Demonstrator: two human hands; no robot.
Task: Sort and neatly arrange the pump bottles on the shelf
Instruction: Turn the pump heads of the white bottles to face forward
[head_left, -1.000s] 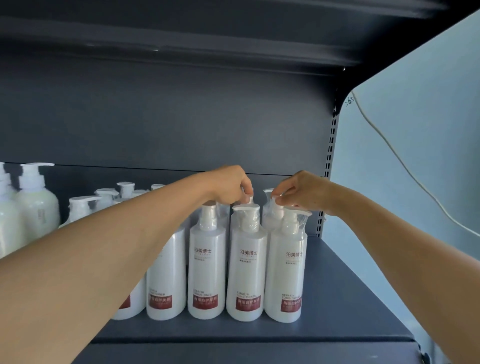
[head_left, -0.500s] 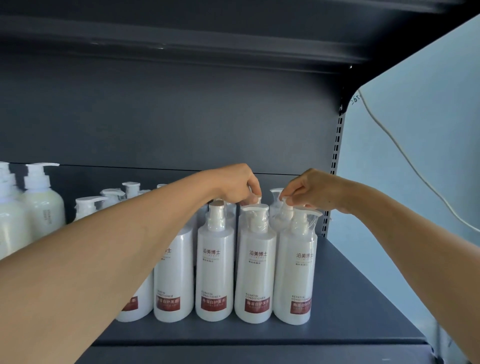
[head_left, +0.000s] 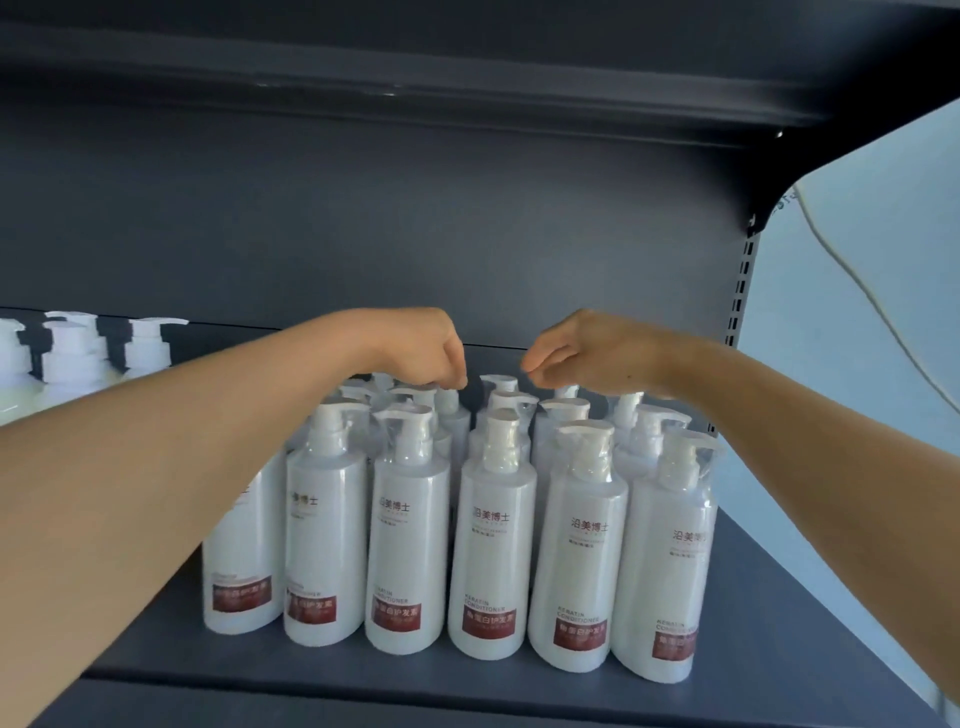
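Now | my L hand (head_left: 415, 348) + R hand (head_left: 587, 353) above back conditioner pump bottles (head_left: 491, 530) on shelf (head_left: 769, 639) | fingers curled; grasp or not, cannot tell.

Soft daylight, slight motion blur

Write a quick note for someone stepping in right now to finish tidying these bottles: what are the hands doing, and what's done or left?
Left hand: fingers curled above the back-row pumps; whether it pinches one is unclear.
Right hand: fingers curled loosely, apparently holding nothing.
White conditioner bottles stand upright in rows on the dark shelf, front labels facing out.
Other pump bottles stand apart at far left.
Done: front row lined up.
Left: probably straightening the back-row pumps; the rightmost front bottle looks slightly tilted.
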